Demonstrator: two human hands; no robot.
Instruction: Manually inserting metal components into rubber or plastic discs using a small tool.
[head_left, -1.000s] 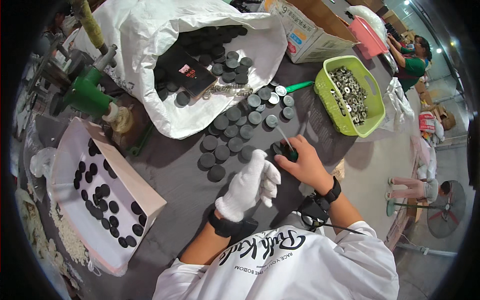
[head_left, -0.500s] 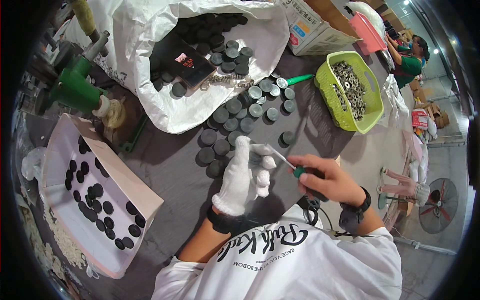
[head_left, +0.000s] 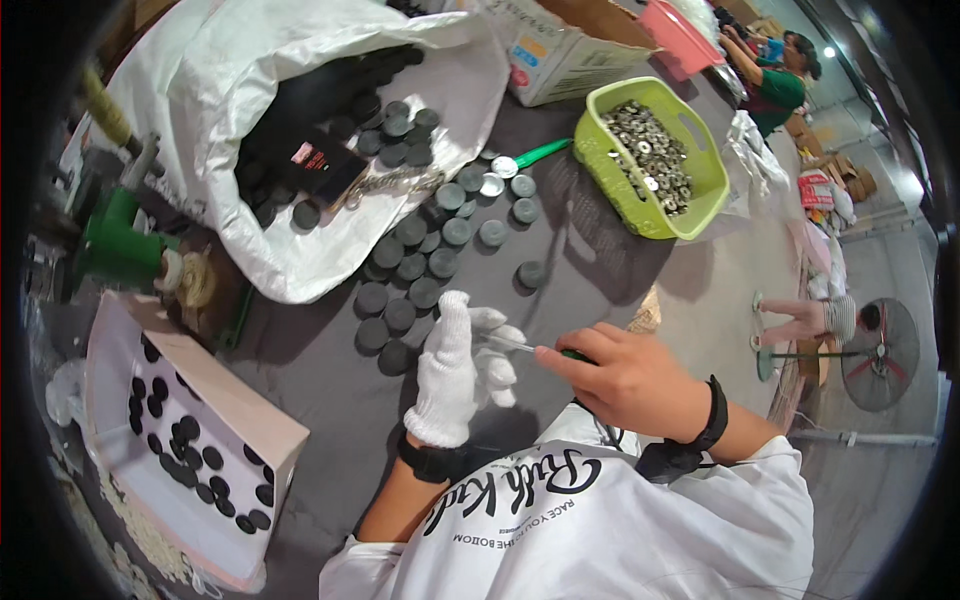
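Note:
My left hand [head_left: 444, 378], in a white knitted glove, is held palm inward with its fingers curled. What it grips, if anything, is hidden by the fingers. In my bare right hand [head_left: 640, 382] is a thin screwdriver [head_left: 516, 345] with a green handle. Its metal shaft points left, and its tip reaches the gloved fingers. Dark round discs [head_left: 442, 263], several with silvery faces, lie scattered on the grey table just beyond the glove. More discs fill the mouth of a white woven sack [head_left: 300, 275], where a black phone [head_left: 318, 165] rests on top.
A lime-green basket [head_left: 690, 228] of small metal parts stands at the far right, beside a green-handled tool [head_left: 545, 152]. At left are a pale carton [head_left: 215, 365] with black discs and a green machine [head_left: 120, 240]. Behind stands a cardboard box [head_left: 585, 72]. A person works at back right.
The view has shifted, so the table things appear farther left. My right hand has turned, its back now showing, and the screwdriver's tip has come in against the gloved fingers.

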